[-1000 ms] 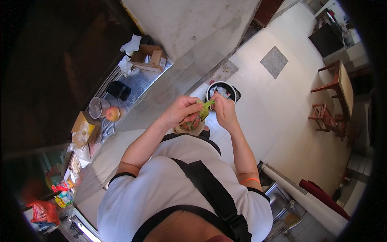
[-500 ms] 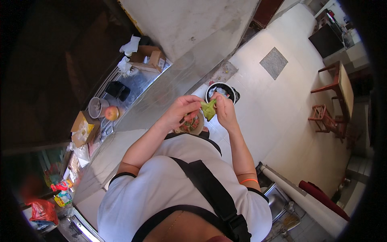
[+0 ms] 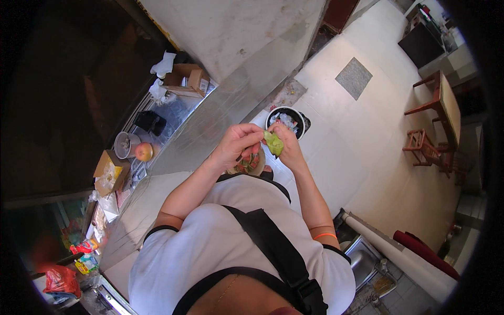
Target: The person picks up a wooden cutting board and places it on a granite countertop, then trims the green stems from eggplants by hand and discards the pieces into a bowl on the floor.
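Both hands are raised in front of my body, close together at the middle. A crumpled, leaf-like green piece [image 3: 274, 144] is between them; its exact kind I cannot make out. My left hand [image 3: 239, 145] pinches its left edge between thumb and index finger. My right hand [image 3: 290, 152] is closed around its other side. Below the left hand is a pale bowl [image 3: 259, 169] with reddish and green pieces in it, partly hidden by the hand. Just beyond the right hand stands a white-rimmed bin [image 3: 303, 125], lined in black and holding crumpled scraps.
At the left, a metal ledge [image 3: 178, 113] bears a cardboard box [image 3: 186, 81], a clear tub [image 3: 126, 145], an apple [image 3: 143, 152] and a smaller carton [image 3: 111, 170]. Far right stand a wooden table [image 3: 446, 110] and stool [image 3: 420, 148]. A sink [image 3: 362, 265] lies lower right.
The green piece has turned and looks more folded in my right hand. My right hand has shifted slightly left and down. My left hand stays nearly in place, still pinching the piece.
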Available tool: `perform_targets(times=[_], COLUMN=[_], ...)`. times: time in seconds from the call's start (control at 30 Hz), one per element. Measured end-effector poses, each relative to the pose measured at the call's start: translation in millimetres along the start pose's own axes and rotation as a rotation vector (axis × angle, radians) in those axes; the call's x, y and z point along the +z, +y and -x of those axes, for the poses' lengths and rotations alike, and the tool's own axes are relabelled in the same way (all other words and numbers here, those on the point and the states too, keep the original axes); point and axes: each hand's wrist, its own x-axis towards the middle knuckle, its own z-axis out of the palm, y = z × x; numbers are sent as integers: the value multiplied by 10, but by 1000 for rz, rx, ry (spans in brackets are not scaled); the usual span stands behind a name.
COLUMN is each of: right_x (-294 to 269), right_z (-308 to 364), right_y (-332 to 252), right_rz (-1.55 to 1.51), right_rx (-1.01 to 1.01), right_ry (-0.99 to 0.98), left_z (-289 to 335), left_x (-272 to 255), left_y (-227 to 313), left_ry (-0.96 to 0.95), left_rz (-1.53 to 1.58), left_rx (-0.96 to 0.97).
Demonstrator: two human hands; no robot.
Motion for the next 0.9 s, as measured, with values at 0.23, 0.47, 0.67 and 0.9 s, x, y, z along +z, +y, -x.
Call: perform_targets(times=[0.23,0.47,0.67,0.9], right_x=[-223,-126,-146,-250], right_z=[47,73,131,142], right_y=[-330,-513,-416,-394], right_rz=[336,684,595,303], right_rx=[65,-74,65,149], right_ry=[156,-82,-67,-155], left_z=[-17,-102,-139,-159], left_x=[41,207,208,185], left_y=[55,72,44,182], left_ry=[181,217,59,-22], left_rz=[-135,-345,-380,-443], left_rx=[21,144,221,140])
